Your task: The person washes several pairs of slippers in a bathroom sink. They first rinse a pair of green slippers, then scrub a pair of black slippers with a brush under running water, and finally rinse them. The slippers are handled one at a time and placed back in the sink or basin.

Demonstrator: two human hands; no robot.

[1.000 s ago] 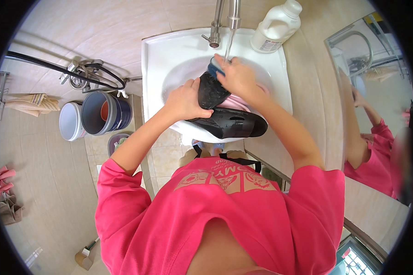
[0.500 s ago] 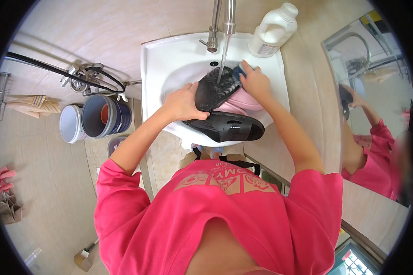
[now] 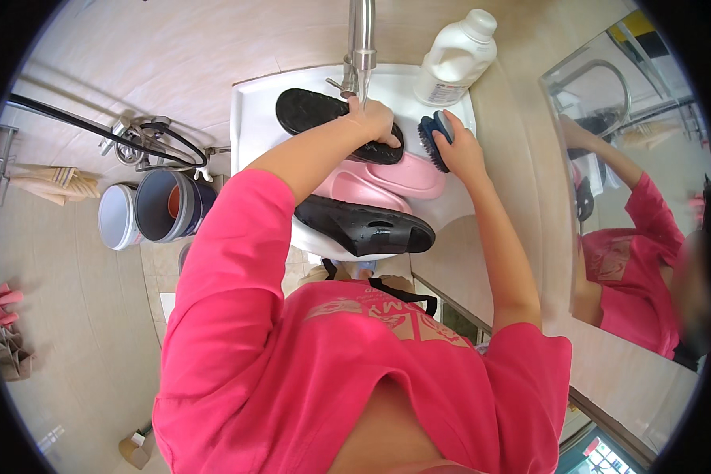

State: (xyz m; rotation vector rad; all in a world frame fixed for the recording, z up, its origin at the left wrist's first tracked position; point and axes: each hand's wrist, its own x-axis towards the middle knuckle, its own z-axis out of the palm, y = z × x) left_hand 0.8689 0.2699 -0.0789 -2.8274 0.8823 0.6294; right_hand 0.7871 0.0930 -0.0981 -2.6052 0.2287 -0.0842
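Right grip (image 3: pixel 463 150) on brush (image 3: pixel 429 142), white sink (image 3: pixel 250 118), mirror (image 3: pixel 662 146)

At far right, the white bottle (image 3: pixel 456 60) carries a label (image 3: pixel 434 92) too small to read; pale lettering (image 3: pixel 382 309) marks the near pink shirt (image 3: pixel 332 363).

Bathroom with beige tiled walls (image 3: pixel 158 39), a white washbasin (image 3: pixel 249 118) under a steel tap (image 3: pixel 363 43), a wall mirror (image 3: pixel 644 162), a shower mixer (image 3: pixel 137 142) with black hose (image 3: pixel 63 114), and two buckets (image 3: pixel 152 209).

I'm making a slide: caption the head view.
Left hand holds a black slipper under a running tap; right hand holds a blue brush.
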